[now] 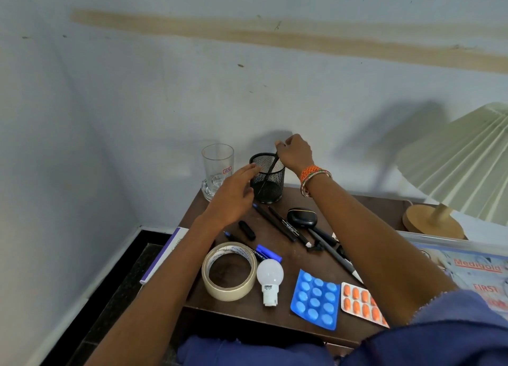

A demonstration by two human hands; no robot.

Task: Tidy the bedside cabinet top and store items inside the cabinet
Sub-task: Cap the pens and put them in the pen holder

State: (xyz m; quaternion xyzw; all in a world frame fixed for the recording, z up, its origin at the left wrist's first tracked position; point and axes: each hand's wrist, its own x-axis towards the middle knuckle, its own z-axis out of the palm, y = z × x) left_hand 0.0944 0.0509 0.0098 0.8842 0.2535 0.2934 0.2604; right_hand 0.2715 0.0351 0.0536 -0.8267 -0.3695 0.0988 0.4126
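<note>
A black mesh pen holder (268, 185) stands at the back of the dark brown cabinet top (286, 315). My right hand (295, 154) pinches the top of a thin black pen (270, 167) whose lower end is inside the holder. Just left of the holder hovers my left hand (233, 198), its fingers straight and holding nothing. Several pens (280, 224), a blue marker (268, 253), a black earbud case (301, 217), a tape roll (229, 271), a white bulb (270, 279), a blue pill strip (316, 299) and an orange pill strip (360, 302) lie on the top.
An empty drinking glass (217, 170) stands at the back left corner against the wall. A lamp with a wooden base (431, 222) and pleated shade (467, 159) is at the right, beside a first aid box (472, 272). A purple-edged book (162, 253) hangs off the left edge.
</note>
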